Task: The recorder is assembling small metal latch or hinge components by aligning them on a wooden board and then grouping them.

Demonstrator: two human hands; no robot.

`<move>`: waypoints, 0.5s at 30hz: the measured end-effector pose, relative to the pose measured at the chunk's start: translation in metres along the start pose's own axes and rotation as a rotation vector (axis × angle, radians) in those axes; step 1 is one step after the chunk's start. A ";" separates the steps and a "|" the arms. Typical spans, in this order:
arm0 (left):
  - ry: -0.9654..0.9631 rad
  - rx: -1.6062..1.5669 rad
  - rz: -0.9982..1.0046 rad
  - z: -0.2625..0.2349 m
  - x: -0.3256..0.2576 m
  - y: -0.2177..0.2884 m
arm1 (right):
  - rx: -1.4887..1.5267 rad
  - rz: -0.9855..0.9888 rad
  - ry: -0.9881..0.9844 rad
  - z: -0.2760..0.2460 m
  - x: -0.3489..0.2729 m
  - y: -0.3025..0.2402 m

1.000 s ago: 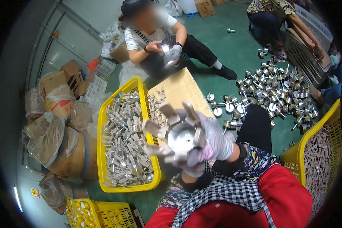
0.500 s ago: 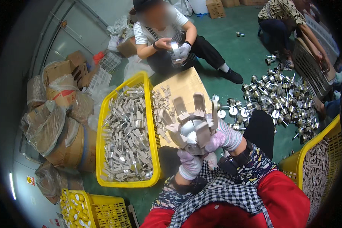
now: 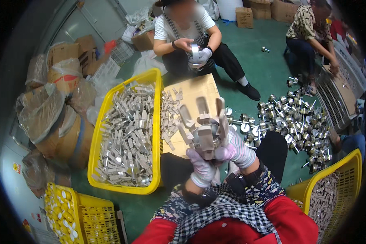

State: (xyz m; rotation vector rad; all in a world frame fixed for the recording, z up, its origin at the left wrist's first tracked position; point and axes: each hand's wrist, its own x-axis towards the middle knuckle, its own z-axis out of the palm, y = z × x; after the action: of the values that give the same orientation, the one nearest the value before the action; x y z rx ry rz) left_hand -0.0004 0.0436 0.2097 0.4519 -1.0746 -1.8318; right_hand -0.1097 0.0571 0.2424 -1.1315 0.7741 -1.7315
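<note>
In front of me I hold a round metal part ringed with upright beige paddles [image 3: 206,139]. My left hand [image 3: 202,168], in a striped pink and white glove, is closed at its lower near side. My right hand [image 3: 238,151], gloved alike, grips the lower right side, thumb pressed below a paddle. The fingers behind the part are partly hidden. Beyond it lies a cardboard sheet [image 3: 201,91] with loose beige clip-like pieces [image 3: 169,112] on its left part.
To the left stands a yellow basket [image 3: 157,122] filled with similar paddled parts. Another basket [image 3: 309,189] at right holds beige pieces; yellow caps fill one [image 3: 95,219] at lower left. Metal parts with stems [image 3: 295,122] cover the floor. Opposite, a person [image 3: 191,38] holds a metal ring.
The paddled part has tilted and turned in my hands, bringing a paddle to the front. Both hands still grip it. My view has shifted slightly.
</note>
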 end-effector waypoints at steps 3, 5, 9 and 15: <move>-0.075 0.066 -0.200 -0.019 0.009 0.001 | 0.069 0.000 0.072 0.003 -0.003 0.016; -0.070 -0.132 -0.167 -0.016 0.010 0.010 | -0.099 0.139 0.053 0.008 0.003 0.016; -0.010 0.265 0.198 -0.026 0.012 -0.036 | -0.282 -0.022 0.295 -0.002 0.000 0.047; 0.088 0.208 -0.004 -0.054 0.007 -0.045 | 0.285 0.204 0.226 0.006 -0.013 0.074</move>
State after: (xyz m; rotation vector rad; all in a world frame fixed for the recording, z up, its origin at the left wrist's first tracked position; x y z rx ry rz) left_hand 0.0083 0.0197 0.1438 0.6517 -1.2094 -1.6945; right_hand -0.0763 0.0392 0.1770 -0.6500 0.7223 -1.7471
